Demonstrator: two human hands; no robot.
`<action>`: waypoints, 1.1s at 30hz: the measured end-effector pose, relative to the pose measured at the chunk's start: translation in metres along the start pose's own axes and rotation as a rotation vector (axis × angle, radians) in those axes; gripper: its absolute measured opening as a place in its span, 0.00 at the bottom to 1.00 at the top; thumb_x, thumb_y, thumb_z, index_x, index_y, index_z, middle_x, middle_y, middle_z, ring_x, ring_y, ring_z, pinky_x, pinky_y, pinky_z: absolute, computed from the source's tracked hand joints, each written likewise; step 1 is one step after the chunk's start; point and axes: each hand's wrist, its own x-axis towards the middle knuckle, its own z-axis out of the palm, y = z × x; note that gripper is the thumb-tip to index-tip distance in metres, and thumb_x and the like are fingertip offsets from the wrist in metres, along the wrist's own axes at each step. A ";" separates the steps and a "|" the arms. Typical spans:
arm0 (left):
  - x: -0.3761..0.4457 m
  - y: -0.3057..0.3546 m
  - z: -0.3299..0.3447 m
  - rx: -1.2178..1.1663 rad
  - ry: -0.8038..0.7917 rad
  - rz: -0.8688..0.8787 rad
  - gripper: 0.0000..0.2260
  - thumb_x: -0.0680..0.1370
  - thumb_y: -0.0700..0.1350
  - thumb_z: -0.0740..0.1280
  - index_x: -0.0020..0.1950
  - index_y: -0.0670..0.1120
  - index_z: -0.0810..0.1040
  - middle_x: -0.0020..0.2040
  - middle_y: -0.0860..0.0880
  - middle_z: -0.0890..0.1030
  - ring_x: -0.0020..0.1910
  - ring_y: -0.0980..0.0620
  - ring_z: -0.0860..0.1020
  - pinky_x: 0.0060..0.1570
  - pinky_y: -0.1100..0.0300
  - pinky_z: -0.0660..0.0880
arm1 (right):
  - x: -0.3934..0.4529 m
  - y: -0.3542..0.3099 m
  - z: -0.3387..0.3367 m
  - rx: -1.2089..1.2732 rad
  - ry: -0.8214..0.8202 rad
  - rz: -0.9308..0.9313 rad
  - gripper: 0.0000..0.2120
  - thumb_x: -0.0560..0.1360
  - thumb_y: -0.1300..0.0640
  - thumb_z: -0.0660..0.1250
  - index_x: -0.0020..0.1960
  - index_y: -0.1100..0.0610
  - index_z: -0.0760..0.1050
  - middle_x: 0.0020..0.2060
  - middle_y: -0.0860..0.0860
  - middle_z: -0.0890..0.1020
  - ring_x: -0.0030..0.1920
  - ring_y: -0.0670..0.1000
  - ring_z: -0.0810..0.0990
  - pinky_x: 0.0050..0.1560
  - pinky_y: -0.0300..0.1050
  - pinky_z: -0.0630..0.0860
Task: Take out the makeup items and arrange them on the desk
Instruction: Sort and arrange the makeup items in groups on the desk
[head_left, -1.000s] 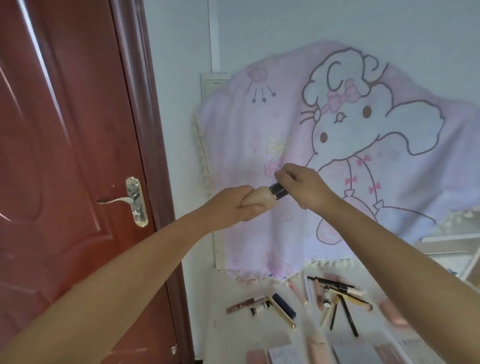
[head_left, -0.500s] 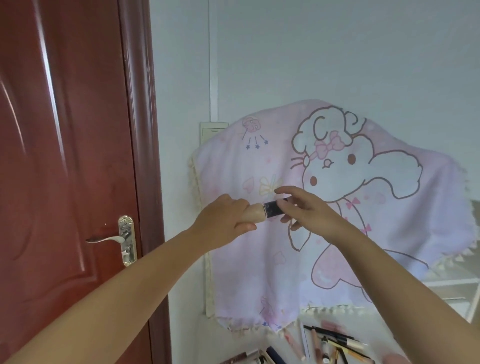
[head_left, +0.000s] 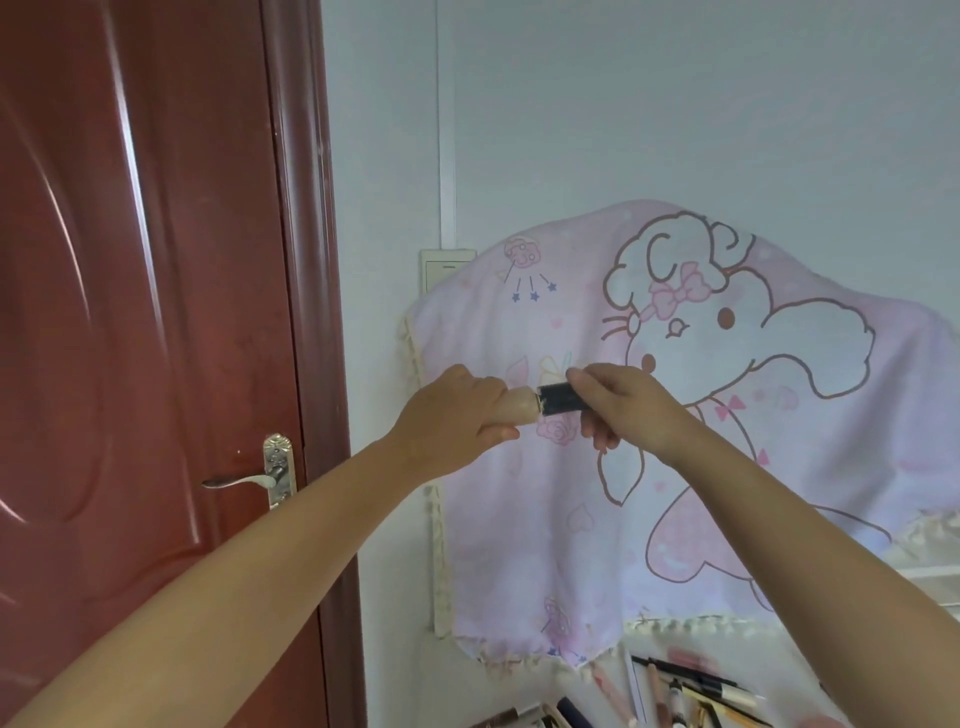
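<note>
Held up in front of a pink cartoon cloth (head_left: 675, 467), a beige makeup tube (head_left: 517, 408) lies level between both hands. The left hand (head_left: 457, 421) has its grip wrapped round the beige body, only the neck end showing past the fingers, while the right hand (head_left: 623, 405) pinches the black cap (head_left: 561, 405). Other makeup items (head_left: 691, 696) lie on the desk (head_left: 447, 691) well below.

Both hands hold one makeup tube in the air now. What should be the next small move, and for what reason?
Probably lower the tube toward the desk and set it beside the pencils lying at the bottom edge. The left hand grips its beige body, the right hand pinches its black cap, and the tube is raised in front of the pink cloth, well above the other items.
</note>
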 end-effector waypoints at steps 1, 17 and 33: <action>-0.002 -0.001 0.000 0.004 0.002 0.004 0.16 0.76 0.54 0.62 0.56 0.44 0.71 0.47 0.49 0.74 0.51 0.51 0.69 0.41 0.61 0.65 | 0.000 0.000 0.000 -0.022 -0.005 -0.014 0.11 0.78 0.52 0.56 0.42 0.56 0.72 0.27 0.50 0.76 0.21 0.40 0.73 0.24 0.30 0.70; -0.025 -0.001 -0.003 0.086 0.033 0.054 0.15 0.76 0.55 0.61 0.50 0.43 0.72 0.43 0.49 0.75 0.43 0.52 0.66 0.36 0.63 0.53 | -0.013 0.009 0.008 0.071 -0.074 -0.165 0.13 0.75 0.64 0.62 0.43 0.46 0.72 0.40 0.46 0.77 0.35 0.44 0.77 0.37 0.32 0.75; -0.022 0.006 0.016 0.102 -0.022 0.089 0.14 0.77 0.56 0.59 0.51 0.45 0.70 0.47 0.50 0.76 0.43 0.54 0.64 0.42 0.64 0.59 | -0.020 0.038 0.001 0.218 -0.120 -0.131 0.18 0.72 0.66 0.66 0.49 0.42 0.72 0.45 0.43 0.79 0.44 0.42 0.79 0.44 0.31 0.75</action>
